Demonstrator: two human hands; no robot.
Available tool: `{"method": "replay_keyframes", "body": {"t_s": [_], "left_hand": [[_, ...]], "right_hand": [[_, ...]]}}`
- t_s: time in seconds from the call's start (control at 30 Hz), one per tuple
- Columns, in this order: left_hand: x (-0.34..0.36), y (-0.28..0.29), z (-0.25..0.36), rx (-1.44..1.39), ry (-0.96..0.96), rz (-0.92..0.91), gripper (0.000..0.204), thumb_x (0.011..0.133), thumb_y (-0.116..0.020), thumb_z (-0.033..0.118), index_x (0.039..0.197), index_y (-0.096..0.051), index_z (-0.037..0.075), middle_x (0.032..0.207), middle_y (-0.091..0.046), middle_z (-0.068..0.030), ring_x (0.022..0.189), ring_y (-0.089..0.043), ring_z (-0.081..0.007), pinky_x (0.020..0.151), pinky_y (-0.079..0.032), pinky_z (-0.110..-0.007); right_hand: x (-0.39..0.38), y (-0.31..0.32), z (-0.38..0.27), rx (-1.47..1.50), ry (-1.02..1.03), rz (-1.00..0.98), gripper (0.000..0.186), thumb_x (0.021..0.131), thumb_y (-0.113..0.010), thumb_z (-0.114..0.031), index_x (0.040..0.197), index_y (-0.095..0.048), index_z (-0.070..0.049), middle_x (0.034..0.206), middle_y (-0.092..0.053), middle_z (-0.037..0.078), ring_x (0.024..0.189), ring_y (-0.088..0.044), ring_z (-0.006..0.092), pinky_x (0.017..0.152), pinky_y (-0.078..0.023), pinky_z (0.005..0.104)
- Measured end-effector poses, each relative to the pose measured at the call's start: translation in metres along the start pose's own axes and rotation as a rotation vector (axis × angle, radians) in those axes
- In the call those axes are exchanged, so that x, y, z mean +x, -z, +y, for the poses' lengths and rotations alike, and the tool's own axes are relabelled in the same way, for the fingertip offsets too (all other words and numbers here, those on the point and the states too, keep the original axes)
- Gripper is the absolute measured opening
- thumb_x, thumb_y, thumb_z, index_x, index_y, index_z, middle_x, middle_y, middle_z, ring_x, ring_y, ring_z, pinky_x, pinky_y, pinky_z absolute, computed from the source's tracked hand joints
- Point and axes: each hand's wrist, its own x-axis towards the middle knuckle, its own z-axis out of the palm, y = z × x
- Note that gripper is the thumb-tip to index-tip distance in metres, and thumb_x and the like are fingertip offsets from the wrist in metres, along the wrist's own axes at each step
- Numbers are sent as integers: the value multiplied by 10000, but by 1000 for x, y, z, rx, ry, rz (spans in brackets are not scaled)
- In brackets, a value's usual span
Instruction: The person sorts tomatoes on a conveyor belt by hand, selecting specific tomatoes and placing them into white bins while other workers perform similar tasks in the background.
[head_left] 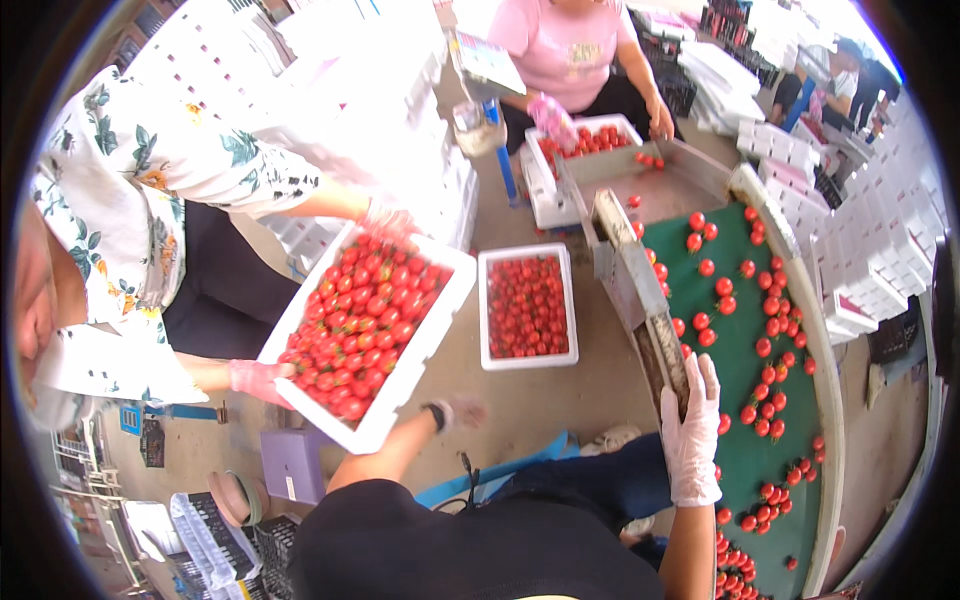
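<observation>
My right hand point(692, 445), in a thin white glove, rests with stretched fingers on the worn side rail point(664, 360) of a green conveyor belt point(745, 430). Small red tomatoes point(723, 287) lie scattered along the belt. Below the near end of a white foam box point(425, 370), my left hand point(460, 412) is smeared by motion, so its fingers are unclear; a dark band circles the wrist. A person in a floral shirt holds that box, heaped with tomatoes point(365, 325), tilted between two gloved hands.
Another tomato-filled foam box point(484, 310) stands on the floor. Beyond it, a person in pink point(560, 50) handles tomatoes in a box at the belt's metal chute point(660, 190). Stacked white boxes point(870, 260) line the right; a purple box point(290, 465) and black crates point(275, 545) sit lower left.
</observation>
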Motion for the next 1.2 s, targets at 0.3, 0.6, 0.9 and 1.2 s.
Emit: {"method": "replay_keyframes", "body": {"t_s": [0.3, 0.6, 0.9, 1.2], "left_hand": [[24, -107, 61, 1202, -1944, 195, 267, 900, -553, 169, 1128, -543, 30, 997, -595, -86, 883, -562, -178, 807, -452, -305], [-140, -282, 294, 1817, -1867, 1314, 366, 917, -498, 156, 1227, -468, -36, 1182, -544, -199, 1090, -523, -310, 971, -394, -380], [-153, -287, 294, 1852, -1824, 1163, 352, 922, -498, 144, 1227, -471, -30, 1176, -549, -180, 1072, -536, -277, 952, -415, -358], [-123, -309, 58, 1867, -2041, 557, 375, 912, -554, 173, 1224, -482, -22, 1156, -551, -127, 1012, -558, -191, 881, -473, -291]], "right_hand": [[-70, 68, 12, -116, -54, 127, 547, 813, -615, -24, 1325, -426, -51, 1356, -399, 191, 1283, -365, 339, 1049, -314, 413], [-194, 148, 45, -222, -528, 341, 505, 835, -590, -36, 1315, -435, -48, 1363, -392, 173, 1280, -372, 320, 1044, -333, 398], [-294, 168, 99, -373, -648, 534, 478, 814, -625, -59, 1272, -487, -61, 1308, -459, 159, 1237, -428, 324, 1024, -354, 394], [-331, 188, 122, -441, -820, 599, 407, 853, -593, -104, 1244, -511, -31, 1298, -474, 165, 1226, -442, 312, 1017, -360, 387]]}}
